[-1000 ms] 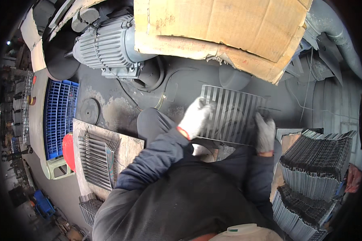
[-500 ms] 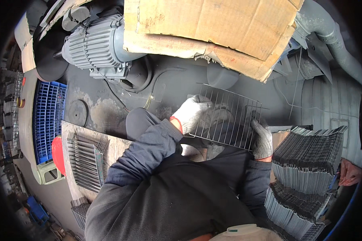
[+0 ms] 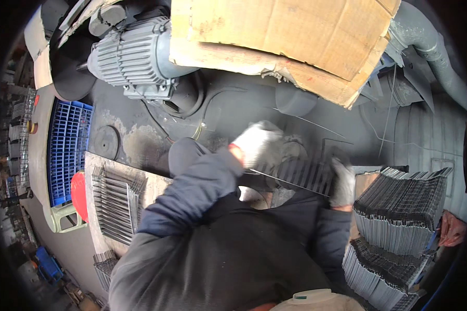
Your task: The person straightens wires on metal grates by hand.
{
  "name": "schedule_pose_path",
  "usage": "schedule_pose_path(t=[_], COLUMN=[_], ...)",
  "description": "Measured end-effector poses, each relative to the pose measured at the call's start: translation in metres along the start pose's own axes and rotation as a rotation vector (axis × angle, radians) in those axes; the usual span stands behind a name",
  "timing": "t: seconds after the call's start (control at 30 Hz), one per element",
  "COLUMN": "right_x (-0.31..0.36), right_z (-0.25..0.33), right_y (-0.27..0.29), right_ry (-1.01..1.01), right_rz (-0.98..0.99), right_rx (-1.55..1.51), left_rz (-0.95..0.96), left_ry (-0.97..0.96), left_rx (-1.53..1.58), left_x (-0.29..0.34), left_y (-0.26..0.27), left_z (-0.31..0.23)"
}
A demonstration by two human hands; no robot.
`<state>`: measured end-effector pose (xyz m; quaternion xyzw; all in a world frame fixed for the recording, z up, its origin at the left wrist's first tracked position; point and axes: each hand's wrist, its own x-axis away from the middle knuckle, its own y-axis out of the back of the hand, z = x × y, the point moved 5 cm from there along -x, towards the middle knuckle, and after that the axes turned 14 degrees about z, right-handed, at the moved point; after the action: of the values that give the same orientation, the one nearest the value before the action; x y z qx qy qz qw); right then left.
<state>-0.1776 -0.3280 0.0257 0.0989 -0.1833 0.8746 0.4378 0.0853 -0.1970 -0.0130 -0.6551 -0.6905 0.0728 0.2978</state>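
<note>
Both my hands wear pale work gloves and hold one wire grid panel, a flat rack of thin parallel metal rods, tilted almost edge-on in front of my chest. My left hand grips its left edge and looks blurred. My right hand grips its right edge. Dark jacket sleeves cover both forearms and hide the panel's near edge. On my right, close to my right hand, rises a tall stack of the same wire panels.
A grey electric motor and a torn cardboard sheet lie beyond my hands on a dark, grimy machine top. A board with more wire panels, a blue crate and a red disc are on my left. Another person's hand shows at the right rim.
The wire panel has tipped from lying flat and face-up to nearly edge-on, and has come down closer to my chest. Both hands moved with it, and my head has shifted.
</note>
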Motion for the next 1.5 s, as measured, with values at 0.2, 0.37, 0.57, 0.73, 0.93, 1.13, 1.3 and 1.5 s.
schedule_pose_path(t=[0.2, 0.37, 0.57, 0.73, 0.93, 1.13, 1.3, 1.5], right_x=[-0.021, -0.052, -0.011, 0.030, 0.057, 0.081, 0.084, 0.082], right_z=[-0.003, -0.065, -0.078, -0.037, -0.035, -0.025, -0.028, -0.031], right_y=[-0.019, -0.136, -0.146, -0.120, -0.067, -0.058, -0.055, -0.068], right_ry=[0.063, -0.012, -0.037, -0.021, 0.209, 0.241, 0.232, 0.452], right_rz=[0.112, 0.433, 0.527, 0.483, 0.368, 0.270, 0.300, 0.049], right_rx=[0.194, 0.161, -0.032, -0.040, 0.085, 0.097, 0.206, 0.153], left_rz=[0.107, -0.475, -0.615, -0.468, -0.368, -0.403, -0.431, -0.481], left_ry=[-0.115, -0.093, -0.165, -0.201, -0.406, -0.465, -0.511, -0.475], left_rx=[-0.626, 0.132, 0.105, 0.053, -0.127, -0.295, -0.246, -0.381], left_x=[0.026, 0.142, 0.204, 0.192, 0.175, 0.168, 0.172, 0.180], left_y=[0.021, 0.097, 0.060, 0.008, -0.029, -0.034, -0.035, -0.023], left_z=[-0.006, 0.007, 0.015, 0.014, -0.002, 0.000, 0.003, 0.013])
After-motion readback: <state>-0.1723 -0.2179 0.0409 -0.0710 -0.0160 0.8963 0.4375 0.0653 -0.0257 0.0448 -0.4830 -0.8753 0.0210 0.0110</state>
